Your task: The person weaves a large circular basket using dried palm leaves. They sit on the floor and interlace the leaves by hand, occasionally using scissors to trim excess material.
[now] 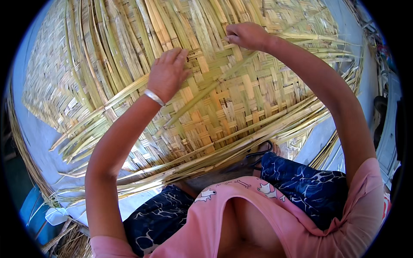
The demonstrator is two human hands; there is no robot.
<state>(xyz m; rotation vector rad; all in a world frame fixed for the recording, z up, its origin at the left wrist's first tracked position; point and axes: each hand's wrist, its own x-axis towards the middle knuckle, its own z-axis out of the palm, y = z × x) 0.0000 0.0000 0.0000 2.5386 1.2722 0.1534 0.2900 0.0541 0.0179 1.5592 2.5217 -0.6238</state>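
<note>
A large woven mat of flat yellow-green bamboo strips (223, 103) lies on the ground in front of me, with loose long strips (107, 51) fanning out to the far left and top. My left hand (167, 73), with a silver bangle on the wrist, presses its fingertips onto the weave near the mat's middle. My right hand (247, 35) is farther away, its fingers curled and pinching a strip at the upper edge of the woven part. My knees in dark blue patterned shorts (301, 180) are at the mat's near edge.
Bundled loose strips (258, 133) run along the mat's near edge. Pale ground (38, 137) shows at the left, a blue object (32, 210) at the lower left. Dark clutter (383, 103) lines the right rim. A sandal strap (260, 152) lies by my foot.
</note>
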